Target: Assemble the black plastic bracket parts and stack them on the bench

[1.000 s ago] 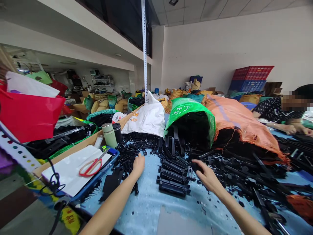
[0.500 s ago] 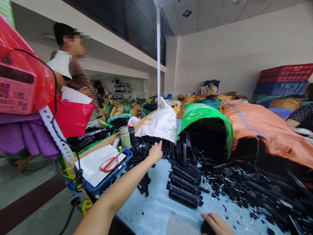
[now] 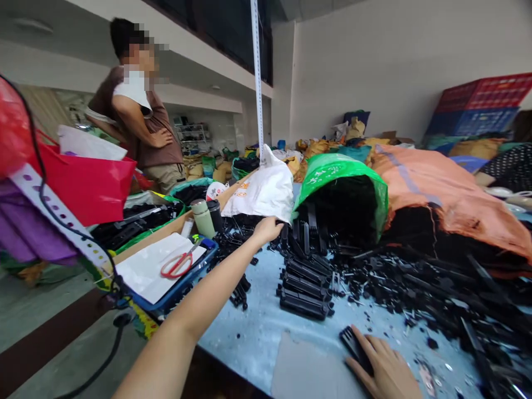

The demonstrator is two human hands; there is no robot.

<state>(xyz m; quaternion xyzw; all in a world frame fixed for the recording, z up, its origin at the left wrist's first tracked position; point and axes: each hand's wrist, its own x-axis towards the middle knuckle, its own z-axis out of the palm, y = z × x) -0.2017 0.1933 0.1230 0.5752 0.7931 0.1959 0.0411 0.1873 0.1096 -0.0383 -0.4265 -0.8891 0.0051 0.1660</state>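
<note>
Lying on the surface (image 3: 261, 310), mouth facing the person presumably for easy reach, the white bag (image 3: 264, 191) rests beyond the rowed bars (image 3: 305, 303), its edge by the left hand (image 3: 268, 230), whose grip I cannot tell, while the right hand (image 3: 386, 366), nearer, clasps a black part (image 3: 354, 343).
</note>
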